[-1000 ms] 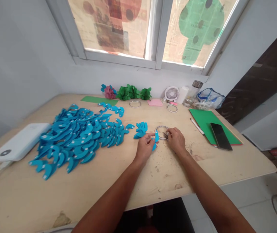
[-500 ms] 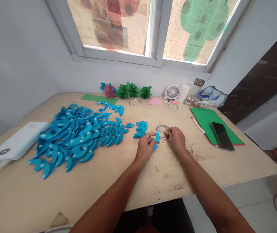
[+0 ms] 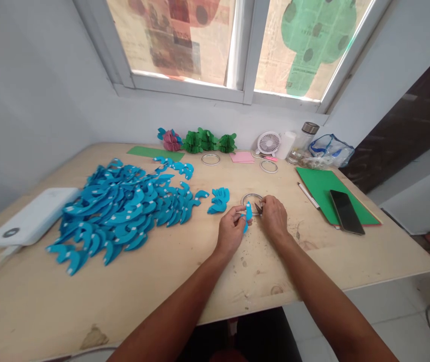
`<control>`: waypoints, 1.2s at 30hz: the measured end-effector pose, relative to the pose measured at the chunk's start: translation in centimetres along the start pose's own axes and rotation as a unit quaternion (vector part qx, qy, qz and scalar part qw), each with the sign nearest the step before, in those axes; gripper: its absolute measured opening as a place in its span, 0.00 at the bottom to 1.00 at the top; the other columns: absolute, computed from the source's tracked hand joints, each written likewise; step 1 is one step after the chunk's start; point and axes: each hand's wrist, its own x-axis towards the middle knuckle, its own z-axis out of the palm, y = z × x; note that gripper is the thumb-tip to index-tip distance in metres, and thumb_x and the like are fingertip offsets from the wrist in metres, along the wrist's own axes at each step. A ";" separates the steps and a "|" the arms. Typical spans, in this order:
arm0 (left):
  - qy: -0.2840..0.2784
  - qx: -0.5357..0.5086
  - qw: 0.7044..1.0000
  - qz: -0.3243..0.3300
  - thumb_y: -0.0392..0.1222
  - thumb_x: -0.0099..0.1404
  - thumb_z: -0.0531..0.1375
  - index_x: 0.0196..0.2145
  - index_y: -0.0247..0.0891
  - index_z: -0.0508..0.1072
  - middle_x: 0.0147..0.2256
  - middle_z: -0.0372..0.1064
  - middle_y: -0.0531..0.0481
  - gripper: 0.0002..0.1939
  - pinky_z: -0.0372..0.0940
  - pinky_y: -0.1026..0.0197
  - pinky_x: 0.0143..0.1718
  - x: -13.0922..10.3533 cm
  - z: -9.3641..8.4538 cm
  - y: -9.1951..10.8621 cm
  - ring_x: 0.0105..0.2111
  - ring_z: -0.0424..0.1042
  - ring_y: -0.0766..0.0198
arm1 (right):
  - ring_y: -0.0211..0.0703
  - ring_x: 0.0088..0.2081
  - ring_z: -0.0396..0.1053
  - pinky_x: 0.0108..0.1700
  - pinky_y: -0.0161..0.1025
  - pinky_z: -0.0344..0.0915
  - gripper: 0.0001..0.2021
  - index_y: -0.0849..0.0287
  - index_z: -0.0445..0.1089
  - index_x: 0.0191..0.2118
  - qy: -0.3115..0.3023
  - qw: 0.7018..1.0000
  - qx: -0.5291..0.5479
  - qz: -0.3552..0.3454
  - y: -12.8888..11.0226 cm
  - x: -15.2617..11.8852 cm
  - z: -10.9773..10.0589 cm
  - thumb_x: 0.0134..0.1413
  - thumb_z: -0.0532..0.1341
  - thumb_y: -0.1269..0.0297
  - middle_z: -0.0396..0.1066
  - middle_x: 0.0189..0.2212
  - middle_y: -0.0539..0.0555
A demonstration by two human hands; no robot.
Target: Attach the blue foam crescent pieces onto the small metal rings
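Near the middle of the table, my left hand (image 3: 231, 230) pinches a curved blue paper piece (image 3: 248, 210) that bears a small white square. Just to its right, my right hand (image 3: 274, 215) is closed on a small dark pointed tool (image 3: 258, 208), probably small scissors or tweezers, its tip toward the paper. Behind both hands lies a roll of tape or ring (image 3: 252, 196), partly covered. Left of it sits a small stack of folded blue pieces (image 3: 218, 200). A large heap of blue pieces (image 3: 120, 206) with white squares spreads over the left side.
A white power bank (image 3: 30, 216) with a cable lies far left. Green paper pompoms (image 3: 207, 140), more rings (image 3: 210, 159), pink paper (image 3: 241, 158), a small fan (image 3: 269, 144) and a bottle (image 3: 307, 134) stand along the back. At right, a phone (image 3: 346, 212) rests on green sheets (image 3: 320, 186).
My left hand has moved slightly right with the blue piece, closer to the dark tool. My right hand has barely shifted.
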 end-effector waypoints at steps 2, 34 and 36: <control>-0.002 -0.007 1.000 -0.002 0.40 0.54 0.59 0.40 0.35 0.70 0.27 0.74 0.49 0.15 0.67 0.61 0.33 -0.1 0.2 -0.1 0.28 0.75 0.61 | 0.45 0.37 0.64 0.38 0.37 0.52 0.07 0.60 0.65 0.37 0.002 1.000 -0.001 -0.003 -0.1 0.0 0.0 0.56 0.52 0.71 0.70 0.35 0.57; 0.096 0.008 0.995 0.010 0.40 0.50 0.62 0.36 0.32 0.71 0.20 0.70 0.53 0.14 0.60 0.67 0.24 0.8 -0.9 0.7 0.20 0.67 0.68 | 0.44 0.40 0.66 0.39 0.39 0.63 0.07 0.57 0.69 0.30 -0.160 0.801 0.569 -0.091 -2.0 -0.7 -2.7 0.50 0.60 0.59 0.68 0.37 0.55; 0.096 0.011 0.995 0.012 0.41 0.50 0.62 0.31 0.33 0.71 0.21 0.70 0.52 0.11 0.59 0.67 0.24 0.8 -0.8 0.8 0.21 0.67 0.68 | 0.42 0.36 0.66 0.38 0.39 0.62 0.07 0.58 0.70 0.29 -0.162 0.806 0.562 -0.088 -2.2 -0.8 -2.6 0.50 0.60 0.60 0.68 0.33 0.54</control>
